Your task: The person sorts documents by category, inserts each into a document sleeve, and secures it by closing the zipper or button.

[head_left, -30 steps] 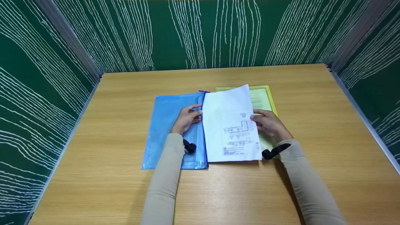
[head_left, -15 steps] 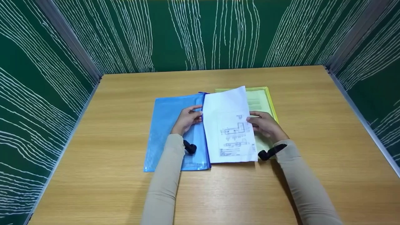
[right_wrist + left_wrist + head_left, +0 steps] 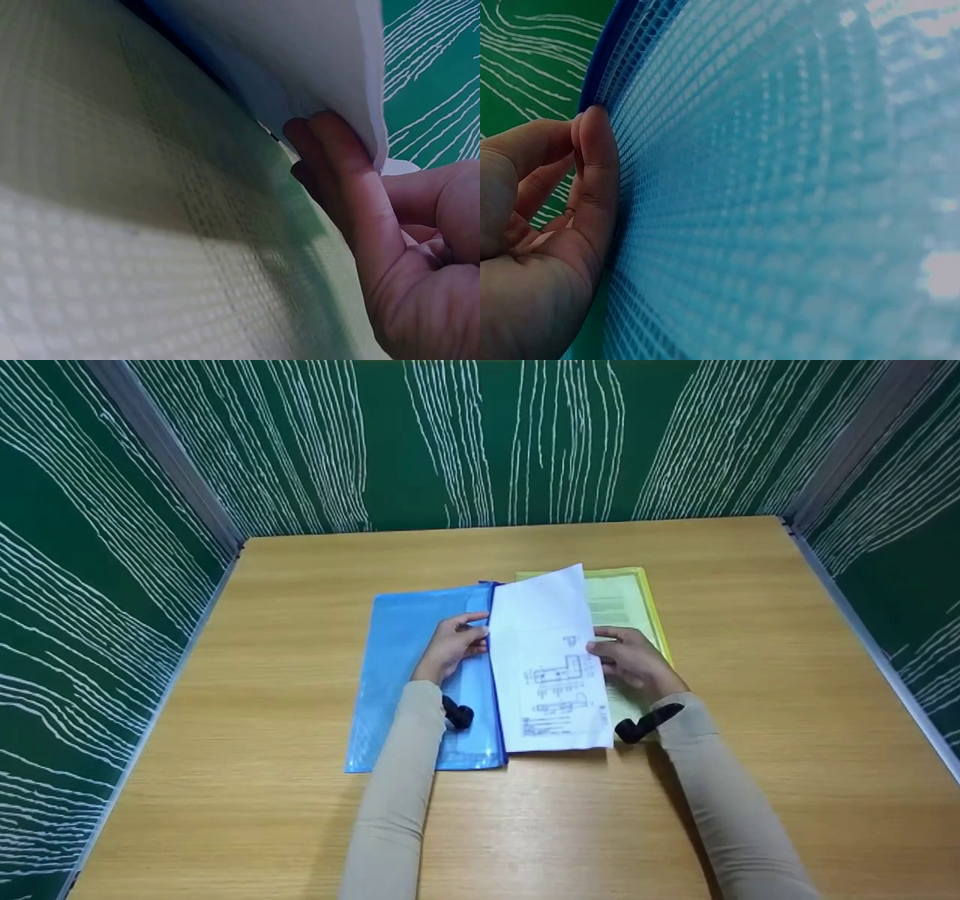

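Observation:
A blue mesh zip pouch [image 3: 401,637] lies left of centre on the table. My left hand [image 3: 450,646] pinches its dark-blue zip edge; in the left wrist view, thumb and finger of that hand [image 3: 551,217] meet on the rim. White paper [image 3: 536,611] with a printed technical drawing has its left side at the pouch's mouth, where part of it seems hidden inside. My right hand [image 3: 636,661] pinches the paper's right edge, thumb on top. The right wrist view has fingers [image 3: 349,169] under the paper [image 3: 315,56], over a yellow-green mesh pouch [image 3: 112,195].
The yellow-edged pouch [image 3: 651,596] lies partly beneath the paper and right hand, with printed sheets showing through. All of this is on a wooden table [image 3: 300,675]. Green panels [image 3: 495,442] with white lines stand at the back and both sides.
My right hand and the paper have shifted a little left, narrowing the paper's visible part outside the blue pouch. The left hand keeps its pinch on the pouch edge.

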`<state>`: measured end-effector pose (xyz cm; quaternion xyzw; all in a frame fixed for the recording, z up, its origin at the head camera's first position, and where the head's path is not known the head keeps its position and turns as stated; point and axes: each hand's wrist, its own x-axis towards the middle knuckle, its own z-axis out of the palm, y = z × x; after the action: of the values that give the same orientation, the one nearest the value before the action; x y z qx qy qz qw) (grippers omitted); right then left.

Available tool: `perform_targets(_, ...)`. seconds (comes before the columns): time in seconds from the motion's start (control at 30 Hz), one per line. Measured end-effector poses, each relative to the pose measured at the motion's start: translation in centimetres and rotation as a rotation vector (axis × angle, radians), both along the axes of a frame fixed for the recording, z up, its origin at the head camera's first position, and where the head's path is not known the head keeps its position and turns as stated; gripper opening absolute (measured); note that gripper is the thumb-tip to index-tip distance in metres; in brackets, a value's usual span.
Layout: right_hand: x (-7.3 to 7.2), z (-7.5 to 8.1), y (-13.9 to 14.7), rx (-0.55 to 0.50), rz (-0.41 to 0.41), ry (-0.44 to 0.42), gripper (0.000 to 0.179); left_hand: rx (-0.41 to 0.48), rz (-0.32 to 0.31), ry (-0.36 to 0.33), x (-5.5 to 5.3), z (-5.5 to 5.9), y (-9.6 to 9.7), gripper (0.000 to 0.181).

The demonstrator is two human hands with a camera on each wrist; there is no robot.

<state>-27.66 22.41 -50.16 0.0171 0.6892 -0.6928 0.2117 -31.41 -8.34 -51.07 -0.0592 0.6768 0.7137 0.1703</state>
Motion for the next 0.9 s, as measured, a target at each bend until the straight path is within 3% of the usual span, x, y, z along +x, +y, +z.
perform_targets(0.3, 0.1, -0.4, -0.6, -0.01, 0.009, 0.002, 0.05, 0.04, -0.001, 0.045, 0.1, -0.1, 0.1, 0.037)
perform_targets(0.9, -0.2, -0.5, -2.8, -0.01, 0.018, -0.019, 0.048, 0.025, -0.006, 0.017, 0.2, 0.2, 0.5, 0.035)
